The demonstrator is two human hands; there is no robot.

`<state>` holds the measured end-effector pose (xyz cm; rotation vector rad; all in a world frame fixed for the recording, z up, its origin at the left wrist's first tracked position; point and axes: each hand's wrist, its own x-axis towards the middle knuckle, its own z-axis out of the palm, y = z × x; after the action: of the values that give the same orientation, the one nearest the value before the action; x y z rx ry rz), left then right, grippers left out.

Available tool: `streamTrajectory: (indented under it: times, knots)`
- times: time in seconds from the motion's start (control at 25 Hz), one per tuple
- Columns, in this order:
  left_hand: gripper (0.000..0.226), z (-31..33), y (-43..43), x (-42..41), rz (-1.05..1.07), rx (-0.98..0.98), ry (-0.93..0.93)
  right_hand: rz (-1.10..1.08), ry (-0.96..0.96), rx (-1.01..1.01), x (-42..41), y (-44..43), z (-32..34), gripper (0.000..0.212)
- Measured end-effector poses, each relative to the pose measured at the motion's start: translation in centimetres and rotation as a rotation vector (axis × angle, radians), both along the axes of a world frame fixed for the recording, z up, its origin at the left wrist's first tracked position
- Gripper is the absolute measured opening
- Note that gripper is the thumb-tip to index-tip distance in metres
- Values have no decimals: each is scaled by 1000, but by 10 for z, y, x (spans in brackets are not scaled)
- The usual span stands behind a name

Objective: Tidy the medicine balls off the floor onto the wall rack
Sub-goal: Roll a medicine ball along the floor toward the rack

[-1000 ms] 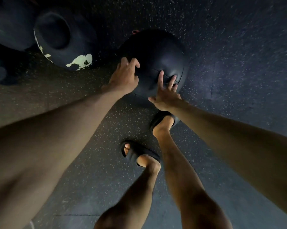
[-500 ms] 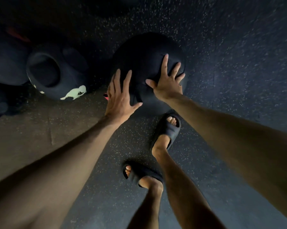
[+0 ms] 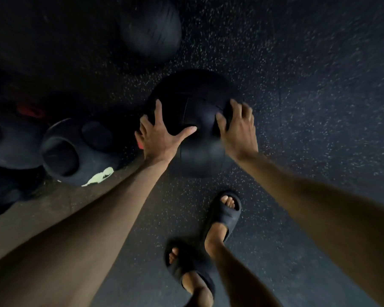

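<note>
The left hand (image 3: pixel 162 136) lies flat on the near left flank of the medicine ball (image 3: pixel 199 107). Its fingers are straight and fanned wide, and the thumb reaches across toward the middle of the ball. The right hand (image 3: pixel 238 129) is on the opposite flank, its fingers bent over the upper right curve and the thumb pressing in from the near side. The ball therefore sits directly between the two palms, and both arms reach about equally far, so neither hand is clearly the nearer.

The ball is round and has no long axis. A seam runs across its top between the hands. The lift to come probably depends on both hands sliding lower, under the widest part, because at present they press on the sides and top rather than beneath.

The ball looks to be resting on the floor (image 3: pixel 319 103), just ahead of the person's sandals (image 3: pixel 225 214), though its contact with the floor is too dark to confirm.

The floor is dark, speckled rubber. A second ball (image 3: pixel 151 29) lies farther off. To the left is a dented ball (image 3: pixel 76 151) with a pale worn patch, close beside other dark shapes that I cannot make out. The wall rack is not in view, so I cannot tell which way the carry will go.
</note>
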<state>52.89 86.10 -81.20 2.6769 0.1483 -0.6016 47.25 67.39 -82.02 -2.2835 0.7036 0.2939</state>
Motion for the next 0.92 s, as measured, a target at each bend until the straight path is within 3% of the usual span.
streamTrajectory:
  times: [0.2, 0.36, 0.52, 0.68, 0.92]
  knots:
    - [117, 11, -56, 71, -27, 98, 66, 105, 19, -11, -44, 21, 5, 86]
    - [108, 11, -104, 120, -54, 152, 108, -10, 98, 57, 8, 8, 1, 105]
    - [92, -1, -122, 159, -118, 125, 115, -55, 174, 108, 65, -22, -2, 109]
    - [78, -9, -107, 178, -373, -17, 15, -77, 246, 129, 114, -54, -5, 108]
    - [92, -15, -84, 178, -727, -104, -141, -109, 326, 190, 167, -98, -14, 104]
